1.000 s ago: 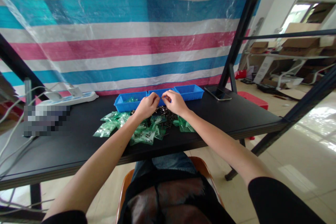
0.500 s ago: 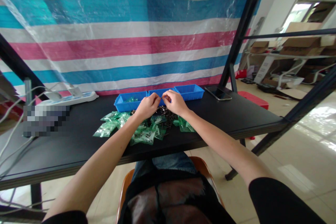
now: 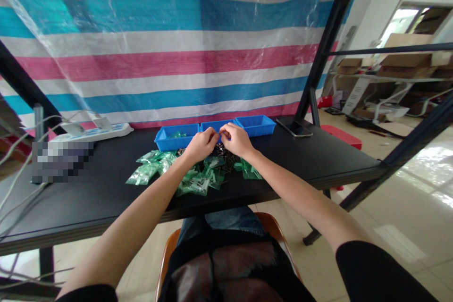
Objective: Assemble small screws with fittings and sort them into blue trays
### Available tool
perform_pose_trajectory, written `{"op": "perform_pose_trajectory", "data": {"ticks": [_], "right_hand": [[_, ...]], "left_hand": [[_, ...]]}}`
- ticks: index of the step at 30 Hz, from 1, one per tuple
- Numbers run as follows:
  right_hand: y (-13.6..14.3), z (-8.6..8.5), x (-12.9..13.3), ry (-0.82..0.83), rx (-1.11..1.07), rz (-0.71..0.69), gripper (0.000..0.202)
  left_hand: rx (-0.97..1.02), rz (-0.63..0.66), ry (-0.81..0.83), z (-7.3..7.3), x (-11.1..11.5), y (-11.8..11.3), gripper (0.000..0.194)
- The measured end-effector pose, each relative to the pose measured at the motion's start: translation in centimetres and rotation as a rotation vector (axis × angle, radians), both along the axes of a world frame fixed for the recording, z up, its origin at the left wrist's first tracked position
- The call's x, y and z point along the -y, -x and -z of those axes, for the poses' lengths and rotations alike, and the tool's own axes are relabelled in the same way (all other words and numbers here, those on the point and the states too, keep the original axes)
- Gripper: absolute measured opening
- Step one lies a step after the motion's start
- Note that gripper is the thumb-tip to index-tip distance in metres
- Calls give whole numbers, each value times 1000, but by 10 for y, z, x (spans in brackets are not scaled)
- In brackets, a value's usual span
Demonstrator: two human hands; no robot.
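Note:
My left hand (image 3: 202, 145) and my right hand (image 3: 235, 138) meet fingertip to fingertip over the table, just in front of the middle blue bin (image 3: 215, 125). Both are closed in a pinch. Whatever lies between the fingers is too small to make out. Beneath them is a pile of small dark metal pieces (image 3: 226, 159) that look like screws. Green-tinted plastic bags (image 3: 198, 184) with small white and metal parts lie below and left of my left hand. Another green bag (image 3: 249, 170) rests under my right wrist.
The left blue bin (image 3: 170, 141) has a green bag in it; a right blue bin (image 3: 256, 125) adjoins. A phone (image 3: 294, 127) lies on the black table (image 3: 329, 160). At left are a power strip (image 3: 113, 132) and cables. A striped sheet (image 3: 170, 66) hangs behind.
Both hands stay pinched over the pile with only slight finger movement. The whole view has shifted very slightly.

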State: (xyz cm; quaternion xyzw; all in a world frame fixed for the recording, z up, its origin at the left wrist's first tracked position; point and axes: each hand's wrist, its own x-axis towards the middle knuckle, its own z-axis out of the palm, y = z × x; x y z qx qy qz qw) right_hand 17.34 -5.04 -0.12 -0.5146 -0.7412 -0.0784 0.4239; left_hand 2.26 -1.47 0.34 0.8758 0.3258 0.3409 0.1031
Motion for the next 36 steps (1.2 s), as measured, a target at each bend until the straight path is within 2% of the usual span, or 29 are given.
{"op": "perform_pose_trajectory", "data": {"ticks": [11, 36], "right_hand": [[1, 1, 2, 36, 46, 67, 12], [3, 1, 5, -31, 104, 86, 14]], "left_hand": [[-19, 9, 32, 1, 1, 0, 19], [-23, 13, -6, 0, 1, 1, 24]]}}
